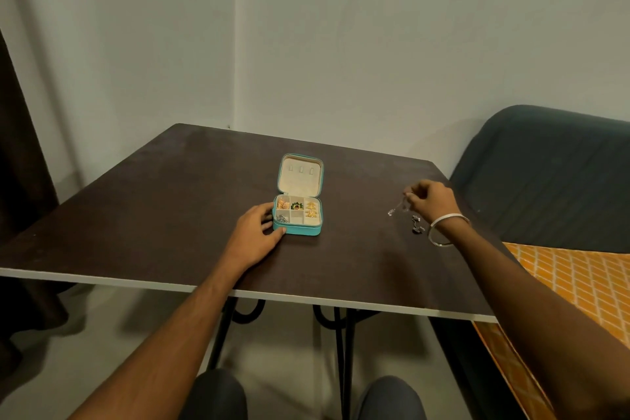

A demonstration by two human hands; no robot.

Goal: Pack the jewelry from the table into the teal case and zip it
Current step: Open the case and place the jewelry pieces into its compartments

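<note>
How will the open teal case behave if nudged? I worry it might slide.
The teal case looks small and light, so it would probably slide. The left hand braces its side. Its upright lid might tip it backward.

One teal case (297, 211), one table (136, 215), two hands (254, 235), one bangle (446, 230)

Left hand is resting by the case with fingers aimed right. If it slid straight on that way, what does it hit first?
The left hand already touches the near-left corner of the teal case, so it would simply push the open case rightward across the table. Beyond that, the surface looks free, though depth is unclear.
</note>
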